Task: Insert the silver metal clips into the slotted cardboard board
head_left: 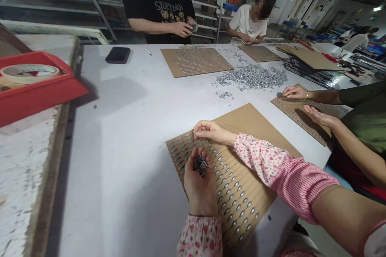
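Note:
Cupped palm up, my left hand [200, 188] holds a small heap of dark metal pieces [200, 164] above the left part of a brown cardboard sheet [256, 140]. Rows of shiny oval metal pieces [238, 202] lie along the sheet's left and near parts; its far right part shows bare ridged cardboard. Just beyond the left palm, my right hand [208, 131] is over the sheet's far left edge with its fingers pinched together. What those fingertips hold, if anything, is too small to make out.
A loose pile of metal pieces [253, 76] lies on the white table [120, 128]. Another person's hands [319, 116] are over a sheet at the right. Two people stand or sit across the table. A red bin [39, 92] with tape is at the left, a black box [118, 55] beyond.

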`<action>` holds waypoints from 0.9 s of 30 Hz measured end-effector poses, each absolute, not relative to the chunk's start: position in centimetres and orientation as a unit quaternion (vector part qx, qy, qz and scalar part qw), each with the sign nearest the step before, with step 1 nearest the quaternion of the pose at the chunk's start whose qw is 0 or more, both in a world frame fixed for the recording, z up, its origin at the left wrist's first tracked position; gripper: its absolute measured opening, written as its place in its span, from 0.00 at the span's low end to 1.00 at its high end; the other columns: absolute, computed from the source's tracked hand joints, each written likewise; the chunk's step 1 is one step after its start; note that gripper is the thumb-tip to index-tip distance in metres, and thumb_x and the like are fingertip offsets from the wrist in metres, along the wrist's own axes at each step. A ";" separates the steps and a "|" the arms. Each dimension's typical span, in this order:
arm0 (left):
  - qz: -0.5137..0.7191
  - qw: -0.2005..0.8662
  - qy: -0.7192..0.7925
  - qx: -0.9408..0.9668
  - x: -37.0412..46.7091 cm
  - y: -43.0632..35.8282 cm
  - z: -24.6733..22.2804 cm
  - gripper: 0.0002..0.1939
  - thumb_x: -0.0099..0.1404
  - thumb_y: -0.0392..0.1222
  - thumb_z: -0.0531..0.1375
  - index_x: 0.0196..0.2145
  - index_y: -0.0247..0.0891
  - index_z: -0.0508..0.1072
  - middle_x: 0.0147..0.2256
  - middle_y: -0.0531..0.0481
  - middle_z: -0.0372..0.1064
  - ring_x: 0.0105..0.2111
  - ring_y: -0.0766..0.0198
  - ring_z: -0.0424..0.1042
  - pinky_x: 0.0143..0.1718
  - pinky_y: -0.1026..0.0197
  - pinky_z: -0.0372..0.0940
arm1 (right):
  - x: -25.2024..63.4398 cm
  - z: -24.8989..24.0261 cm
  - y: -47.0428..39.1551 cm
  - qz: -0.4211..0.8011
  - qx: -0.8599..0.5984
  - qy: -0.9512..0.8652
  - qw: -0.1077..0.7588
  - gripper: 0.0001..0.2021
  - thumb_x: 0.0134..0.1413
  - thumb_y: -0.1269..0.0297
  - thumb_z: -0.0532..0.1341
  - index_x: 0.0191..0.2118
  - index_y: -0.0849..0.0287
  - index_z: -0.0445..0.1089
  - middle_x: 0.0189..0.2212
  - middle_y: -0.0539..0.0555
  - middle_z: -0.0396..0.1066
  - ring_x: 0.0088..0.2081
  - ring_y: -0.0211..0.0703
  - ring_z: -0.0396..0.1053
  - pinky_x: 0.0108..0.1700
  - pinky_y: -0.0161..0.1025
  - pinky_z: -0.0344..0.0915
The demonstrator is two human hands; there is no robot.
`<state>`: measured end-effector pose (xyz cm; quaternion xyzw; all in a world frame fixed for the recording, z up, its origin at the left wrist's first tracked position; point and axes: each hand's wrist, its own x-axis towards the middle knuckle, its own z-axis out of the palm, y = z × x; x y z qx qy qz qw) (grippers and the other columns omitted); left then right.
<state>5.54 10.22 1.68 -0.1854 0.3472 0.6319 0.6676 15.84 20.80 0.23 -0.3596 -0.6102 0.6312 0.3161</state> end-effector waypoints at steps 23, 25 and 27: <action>0.645 0.655 0.362 -0.156 5.5 10.0 1.1 0.04 0.62 0.28 0.60 0.31 0.34 0.73 0.28 0.54 0.68 0.25 0.74 0.68 0.24 0.74 0.64 | 16.6 0.6 20.9 0.619 -0.348 -0.669 0.218 0.12 0.48 0.61 0.65 0.36 0.65 0.70 0.29 0.49 0.70 0.30 0.31 0.65 0.36 0.31 0.62; 0.646 0.657 0.360 -0.150 5.6 10.0 1.2 0.04 0.61 0.29 0.61 0.30 0.34 0.73 0.27 0.54 0.68 0.24 0.74 0.68 0.23 0.74 0.63 | 16.7 1.1 19.9 0.665 -0.310 -0.648 0.205 0.15 0.44 0.60 0.68 0.36 0.64 0.70 0.29 0.49 0.71 0.31 0.32 0.67 0.37 0.31 0.63; 0.644 0.660 0.357 -0.151 5.7 10.1 1.3 0.03 0.62 0.29 0.60 0.31 0.34 0.73 0.27 0.54 0.69 0.24 0.74 0.67 0.23 0.74 0.63 | 16.6 1.3 19.3 0.693 -0.296 -0.624 0.207 0.16 0.43 0.58 0.69 0.35 0.64 0.70 0.28 0.48 0.71 0.30 0.31 0.67 0.37 0.32 0.64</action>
